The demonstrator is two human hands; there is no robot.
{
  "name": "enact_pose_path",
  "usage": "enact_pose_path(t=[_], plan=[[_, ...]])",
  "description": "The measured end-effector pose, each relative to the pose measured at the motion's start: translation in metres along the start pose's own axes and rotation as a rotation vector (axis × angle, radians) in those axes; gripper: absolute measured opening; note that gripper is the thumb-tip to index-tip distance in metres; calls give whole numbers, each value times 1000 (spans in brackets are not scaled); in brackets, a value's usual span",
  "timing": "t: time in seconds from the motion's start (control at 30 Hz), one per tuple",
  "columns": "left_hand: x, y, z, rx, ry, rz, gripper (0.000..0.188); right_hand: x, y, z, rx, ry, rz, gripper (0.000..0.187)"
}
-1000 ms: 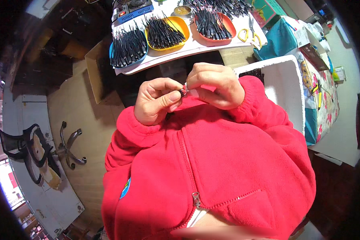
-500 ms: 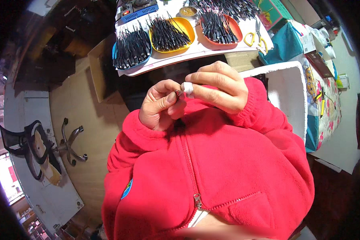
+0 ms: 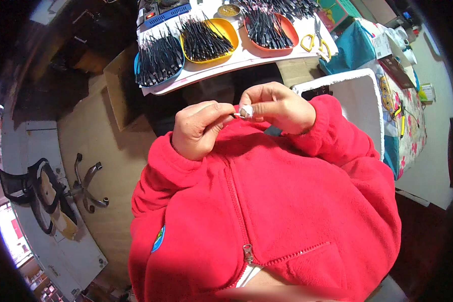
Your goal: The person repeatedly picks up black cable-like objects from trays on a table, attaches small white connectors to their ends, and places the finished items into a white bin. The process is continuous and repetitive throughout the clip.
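Note:
In front of my chest my two hands meet at their fingertips. My left hand [image 3: 200,128] is closed in a pinch on a thin wire [image 3: 235,116], of which only a short dark and pale end shows. The thumb and forefinger of my right hand [image 3: 279,106] close on the same end. A white wrapping [image 3: 246,111] covers a fingertip of that hand. The rest of the wire is hidden by my fingers. Beyond my hands, black cables with stripped ends lie in a blue tray [image 3: 136,64], a yellow tray [image 3: 231,31] and a red tray [image 3: 289,27].
The trays stand on a white-covered table [image 3: 201,75], along with yellow-handled scissors [image 3: 317,41] and a small round tin [image 3: 228,10]. To my right is a white foam box [image 3: 380,108]. A cardboard box [image 3: 118,98] and an overturned swivel chair [image 3: 48,189] are to my left.
My left hand has turned so its back shows more, and my right hand's fingers have curled in tighter. The whole view has shifted slightly, with the table moving left and up.

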State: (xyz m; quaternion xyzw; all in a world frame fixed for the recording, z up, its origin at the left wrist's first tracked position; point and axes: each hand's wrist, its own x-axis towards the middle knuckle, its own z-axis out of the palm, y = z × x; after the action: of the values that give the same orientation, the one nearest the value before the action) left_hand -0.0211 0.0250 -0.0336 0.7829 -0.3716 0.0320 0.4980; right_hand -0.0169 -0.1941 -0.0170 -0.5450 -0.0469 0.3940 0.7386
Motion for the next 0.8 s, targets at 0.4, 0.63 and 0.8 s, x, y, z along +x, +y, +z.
enact_pose_path(t=[0.4,0.63,0.8], plan=[[-8,-6,15,-1666,-85,-431,16,3,-12,9,-926,110,-1185,21],[-2,-3,15,-1577,-76,-418,16,3,-9,15,-868,157,-1167,15],[-5,15,-1,-518,130,-209,11,5,18,26,-261,151,-797,7]])
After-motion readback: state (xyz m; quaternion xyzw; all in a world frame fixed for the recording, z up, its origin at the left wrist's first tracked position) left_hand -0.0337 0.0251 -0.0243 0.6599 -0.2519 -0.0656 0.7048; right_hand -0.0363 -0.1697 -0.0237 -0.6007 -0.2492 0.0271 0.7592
